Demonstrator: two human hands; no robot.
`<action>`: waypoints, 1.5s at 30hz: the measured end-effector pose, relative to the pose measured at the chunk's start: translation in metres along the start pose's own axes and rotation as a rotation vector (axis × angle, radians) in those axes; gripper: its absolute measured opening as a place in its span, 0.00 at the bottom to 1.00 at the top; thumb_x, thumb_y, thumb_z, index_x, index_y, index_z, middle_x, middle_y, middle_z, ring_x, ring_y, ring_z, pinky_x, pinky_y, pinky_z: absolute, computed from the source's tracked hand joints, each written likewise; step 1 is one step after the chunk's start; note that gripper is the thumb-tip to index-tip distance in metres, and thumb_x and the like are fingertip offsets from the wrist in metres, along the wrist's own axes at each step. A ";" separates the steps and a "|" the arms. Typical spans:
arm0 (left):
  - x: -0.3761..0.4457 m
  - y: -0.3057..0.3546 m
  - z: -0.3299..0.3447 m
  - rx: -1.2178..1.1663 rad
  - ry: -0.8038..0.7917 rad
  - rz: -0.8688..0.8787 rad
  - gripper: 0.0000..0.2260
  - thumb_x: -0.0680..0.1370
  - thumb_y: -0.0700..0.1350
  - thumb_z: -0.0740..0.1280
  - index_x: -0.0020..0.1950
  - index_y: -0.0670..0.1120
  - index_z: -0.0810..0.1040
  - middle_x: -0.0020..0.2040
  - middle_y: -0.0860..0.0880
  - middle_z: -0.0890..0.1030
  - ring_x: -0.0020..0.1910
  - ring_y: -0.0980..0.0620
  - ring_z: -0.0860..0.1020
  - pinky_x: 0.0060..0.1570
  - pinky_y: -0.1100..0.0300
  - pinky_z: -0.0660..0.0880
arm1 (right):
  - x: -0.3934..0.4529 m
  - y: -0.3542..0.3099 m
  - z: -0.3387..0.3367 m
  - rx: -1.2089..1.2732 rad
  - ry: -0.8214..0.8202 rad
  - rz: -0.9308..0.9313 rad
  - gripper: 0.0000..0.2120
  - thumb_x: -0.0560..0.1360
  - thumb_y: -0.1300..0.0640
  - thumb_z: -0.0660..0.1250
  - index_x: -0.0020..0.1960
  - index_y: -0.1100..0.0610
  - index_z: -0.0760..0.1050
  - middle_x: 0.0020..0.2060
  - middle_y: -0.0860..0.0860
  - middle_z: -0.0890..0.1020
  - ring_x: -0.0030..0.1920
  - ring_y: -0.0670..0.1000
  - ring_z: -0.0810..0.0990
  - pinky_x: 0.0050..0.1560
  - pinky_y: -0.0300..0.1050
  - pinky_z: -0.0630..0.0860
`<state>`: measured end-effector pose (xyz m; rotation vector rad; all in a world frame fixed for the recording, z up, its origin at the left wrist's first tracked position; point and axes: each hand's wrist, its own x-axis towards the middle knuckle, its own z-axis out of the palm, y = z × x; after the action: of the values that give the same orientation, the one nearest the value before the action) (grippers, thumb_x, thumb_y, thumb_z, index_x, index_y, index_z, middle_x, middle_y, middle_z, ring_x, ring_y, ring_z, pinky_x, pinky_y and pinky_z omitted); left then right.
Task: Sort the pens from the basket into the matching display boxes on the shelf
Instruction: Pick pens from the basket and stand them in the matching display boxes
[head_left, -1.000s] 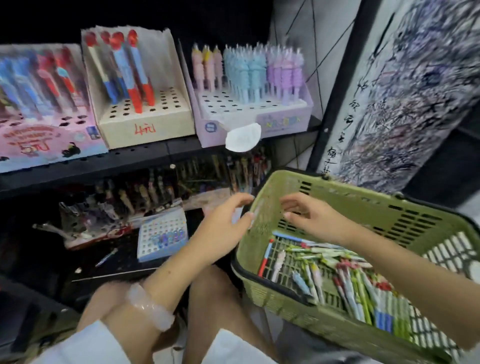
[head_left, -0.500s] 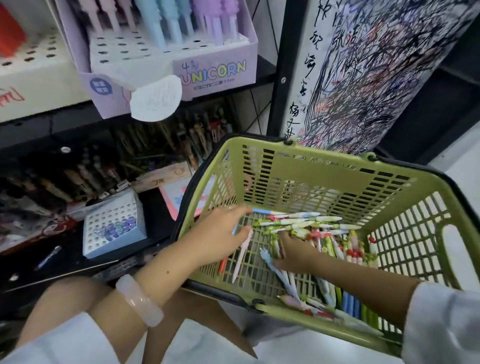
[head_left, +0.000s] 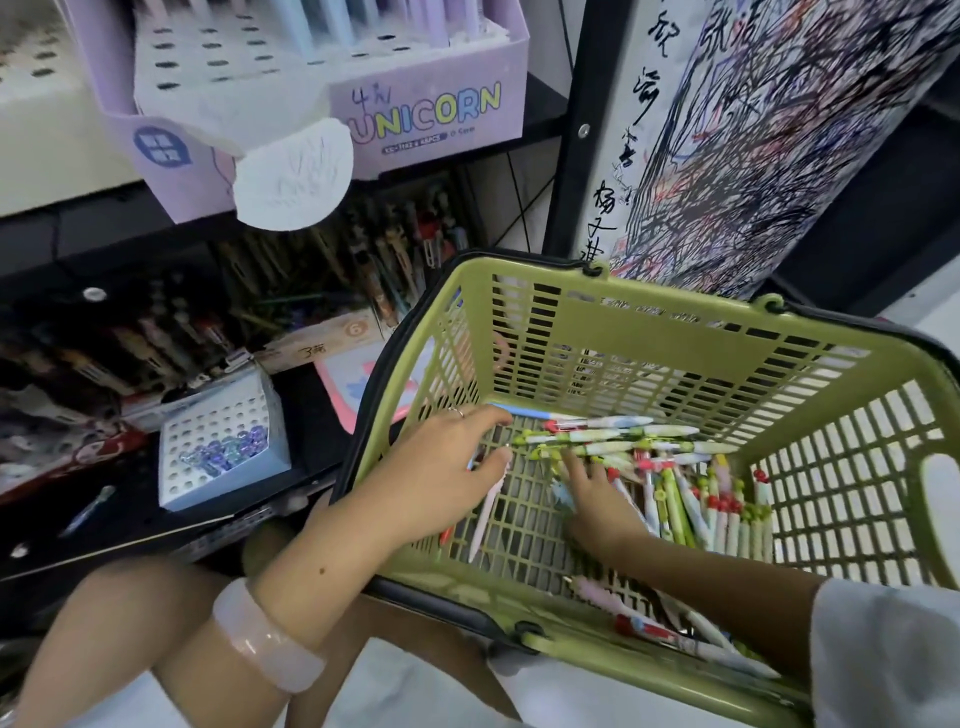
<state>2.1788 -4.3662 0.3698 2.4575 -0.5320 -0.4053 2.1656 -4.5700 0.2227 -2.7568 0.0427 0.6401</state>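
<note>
A green plastic basket (head_left: 675, 322) sits on my lap, with several mixed pens (head_left: 680, 493) heaped on its floor toward the right. My left hand (head_left: 441, 478) reaches in over the left rim, thumb and forefinger spread, hovering over a white pen (head_left: 483, 525) that lies on the basket floor. Further right, my right hand (head_left: 597, 504) lies palm down on the pile, its forefinger stretched out and touching the green-and-white pens. On the shelf above stands the purple Unicorn display box (head_left: 426, 114), holding pastel pens whose tops are cut off by the frame.
A small white-and-blue box with holes (head_left: 218, 431) stands on the dark lower shelf. Behind it, rows of pens (head_left: 395, 249) lean in the shadow. A scribbled test-paper panel (head_left: 753, 130) rises behind the basket. A paper tag (head_left: 291, 176) hangs from the Unicorn box.
Both hands dropped from above the basket's rim down into it and now lie among the pens. My view tilted down and right, so the left display boxes left the frame.
</note>
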 end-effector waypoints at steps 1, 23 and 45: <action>-0.001 0.000 0.000 -0.009 0.005 -0.006 0.17 0.80 0.51 0.57 0.69 0.53 0.66 0.68 0.53 0.70 0.65 0.55 0.66 0.54 0.65 0.60 | 0.003 0.002 -0.007 0.037 0.032 -0.022 0.34 0.75 0.64 0.62 0.75 0.55 0.48 0.64 0.62 0.69 0.58 0.61 0.74 0.49 0.50 0.75; -0.001 0.002 -0.005 -0.180 0.112 -0.083 0.13 0.80 0.47 0.59 0.64 0.51 0.71 0.59 0.55 0.76 0.50 0.58 0.75 0.45 0.69 0.69 | 0.018 -0.027 -0.092 0.411 0.071 -0.083 0.21 0.71 0.59 0.69 0.57 0.53 0.61 0.36 0.52 0.75 0.31 0.49 0.75 0.28 0.41 0.69; -0.069 0.018 -0.073 -1.448 0.418 0.109 0.29 0.67 0.60 0.65 0.67 0.54 0.69 0.53 0.59 0.82 0.52 0.63 0.79 0.44 0.67 0.77 | -0.088 -0.227 -0.155 0.472 0.571 -0.642 0.25 0.77 0.45 0.58 0.72 0.51 0.61 0.63 0.47 0.71 0.65 0.47 0.68 0.66 0.53 0.65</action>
<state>2.1425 -4.3130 0.4492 1.0430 -0.0741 -0.1095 2.1743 -4.4045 0.4594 -2.2054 -0.4774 -0.2959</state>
